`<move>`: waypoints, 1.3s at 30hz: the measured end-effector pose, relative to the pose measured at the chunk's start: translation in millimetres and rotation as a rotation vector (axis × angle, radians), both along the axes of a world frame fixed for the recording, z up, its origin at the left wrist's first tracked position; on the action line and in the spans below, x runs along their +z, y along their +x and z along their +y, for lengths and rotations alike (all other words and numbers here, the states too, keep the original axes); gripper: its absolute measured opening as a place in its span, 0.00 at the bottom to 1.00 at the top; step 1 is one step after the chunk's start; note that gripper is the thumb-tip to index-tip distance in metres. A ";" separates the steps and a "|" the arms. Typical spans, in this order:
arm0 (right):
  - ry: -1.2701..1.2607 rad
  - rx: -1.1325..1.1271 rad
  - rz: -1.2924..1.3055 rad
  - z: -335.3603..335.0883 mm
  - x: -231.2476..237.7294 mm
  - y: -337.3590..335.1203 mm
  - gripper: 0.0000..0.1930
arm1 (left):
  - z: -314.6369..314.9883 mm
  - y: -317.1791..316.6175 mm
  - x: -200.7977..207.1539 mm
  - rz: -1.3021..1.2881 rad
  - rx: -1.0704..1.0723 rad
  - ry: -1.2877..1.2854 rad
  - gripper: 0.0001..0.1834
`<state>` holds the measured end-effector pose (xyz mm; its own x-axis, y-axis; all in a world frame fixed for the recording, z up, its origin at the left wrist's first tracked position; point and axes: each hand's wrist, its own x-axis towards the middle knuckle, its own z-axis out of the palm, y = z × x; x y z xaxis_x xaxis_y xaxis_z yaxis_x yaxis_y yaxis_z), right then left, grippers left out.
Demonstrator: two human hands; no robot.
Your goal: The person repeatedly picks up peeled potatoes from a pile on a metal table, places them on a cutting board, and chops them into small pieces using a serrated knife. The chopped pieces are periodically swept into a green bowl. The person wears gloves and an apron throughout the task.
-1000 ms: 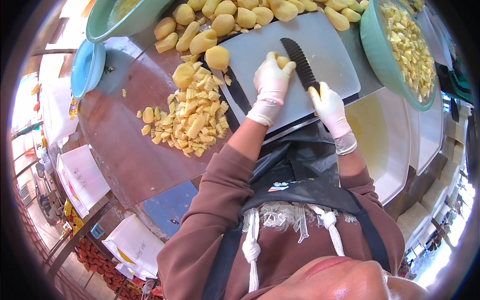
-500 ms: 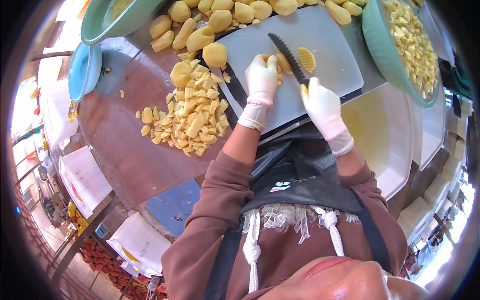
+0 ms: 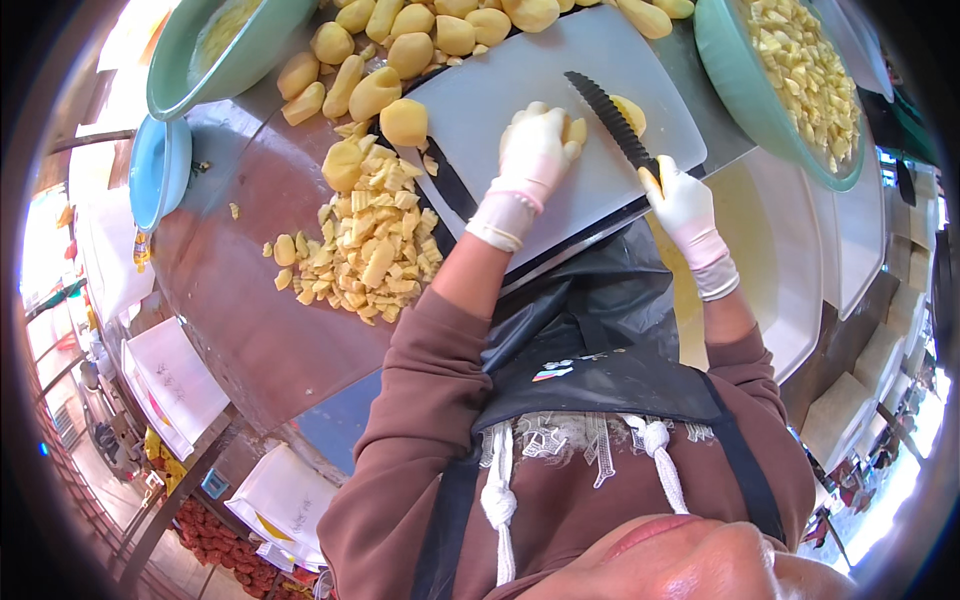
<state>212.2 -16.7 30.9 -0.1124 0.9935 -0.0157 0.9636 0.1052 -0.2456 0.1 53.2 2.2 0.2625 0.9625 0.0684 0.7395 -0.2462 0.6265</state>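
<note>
My right hand [image 3: 684, 208], in a white glove, is closed round the handle of a wavy-bladed crinkle knife [image 3: 606, 108]. The dark blade slants up and left over the white cutting board [image 3: 480, 100]. Partly behind the blade lies a ridged potato slice [image 3: 632, 113]. My left hand [image 3: 535, 150], gloved too, is closed over potato pieces [image 3: 575, 131] on the board; the glove hides most of them. Left of the board is a heap of cut potato pieces [image 3: 370, 240]. Peeled whole potatoes [image 3: 410, 55] lie along its far left side.
A green basin [image 3: 715, 70] full of cut potato stands at the far right, and another green basin [image 3: 175, 75] at the far left. Beside that is a blue basin [image 3: 143, 175]. A white tub [image 3: 800, 270] with yellowish liquid sits below the board's right side.
The knife has moved right, away from my left hand, and now overlaps the ridged slice. My left hand has closed over the potato pieces. The whole view has shifted slightly.
</note>
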 end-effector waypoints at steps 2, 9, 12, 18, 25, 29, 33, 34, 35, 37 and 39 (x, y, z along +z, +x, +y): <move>0.117 0.118 0.016 1.2 3.1 1.4 0.13 | -5.5 -12.1 -1.7 -0.115 -0.004 0.029 0.19; 0.111 0.266 -0.172 16.8 -4.7 -22.9 0.12 | -11.2 -20.5 -7.2 -0.053 0.032 -0.013 0.15; 0.076 0.207 -0.152 19.4 -3.0 -26.0 0.13 | -11.7 -17.3 -6.3 -0.017 0.043 -0.019 0.12; 0.035 0.034 0.004 6.2 7.2 -44.4 0.14 | -18.8 -7.8 -6.6 0.011 0.099 -0.025 0.10; -0.089 -0.041 0.194 12.9 -1.4 -48.8 0.15 | -18.3 -12.3 -7.1 -0.034 0.098 0.015 0.08; 0.097 -0.143 0.399 -0.6 10.1 -16.7 0.15 | -5.3 -3.9 -2.4 -0.097 -0.002 0.338 0.08; 0.030 -0.334 0.596 -8.1 18.8 5.0 0.14 | 23.7 26.9 1.5 0.068 -0.349 0.443 0.08; 0.015 -0.354 0.643 -10.4 20.5 8.5 0.14 | 28.7 34.5 2.3 0.137 -0.380 0.392 0.07; -0.016 -0.382 0.697 -12.9 21.6 11.1 0.14 | 33.1 41.4 3.3 0.208 -0.410 0.339 0.06; -0.040 -0.424 0.732 -15.1 21.4 13.8 0.13 | 44.5 48.3 5.7 0.322 -0.507 0.247 0.06; -0.028 -0.405 0.683 -17.7 19.7 14.2 0.13 | 54.4 53.4 8.6 0.390 -0.554 0.172 0.07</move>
